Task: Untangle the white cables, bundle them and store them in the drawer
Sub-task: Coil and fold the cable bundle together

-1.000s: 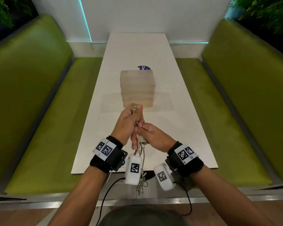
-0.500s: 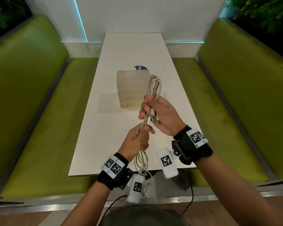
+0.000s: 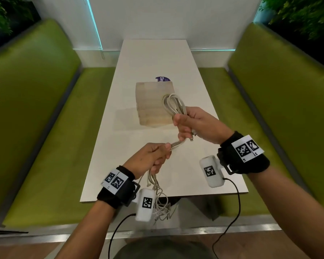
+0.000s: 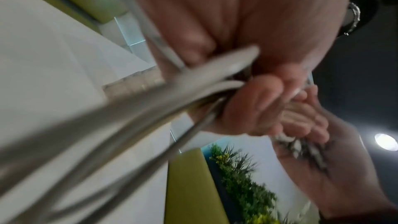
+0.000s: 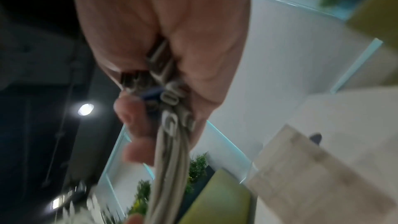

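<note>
White cables [image 3: 173, 106]: thin, round, off-white cords gathered into one bunch, held in the air above the near half of the tabletop; a smooth loop rises out of the top of the right fist, a taut run spans the gap between the two hands, and loose kinked ends with small plugs dangle below the left hand past the tabletop's near edge.
Right hand [image 3: 198, 126]: fingers curled tight round the looped part of the bunch, fist raised in front of the drawer box; the right wrist view shows flat metal plug ends [image 5: 170, 98] and a blue one poking from the palm.
Left hand [image 3: 151, 157]: lower and nearer, fingers wrapped round the same bunch, thumb lying along it; in the left wrist view the cords [image 4: 150, 108] run blurred and grey out of the grip.
Drawer box [image 3: 151, 103]: a squat block of pale, grainy wood with faint horizontal seams on its near face, standing mid-tabletop; whether a drawer is pulled out, I cannot tell.
Tabletop [image 3: 157, 60]: long, narrow, smooth matte white slab.
Sticker [image 3: 162, 79]: round, dark blue with white letters, half hidden behind the box.
Benches [image 3: 45, 113]: green padded upholstery on both sides.
</note>
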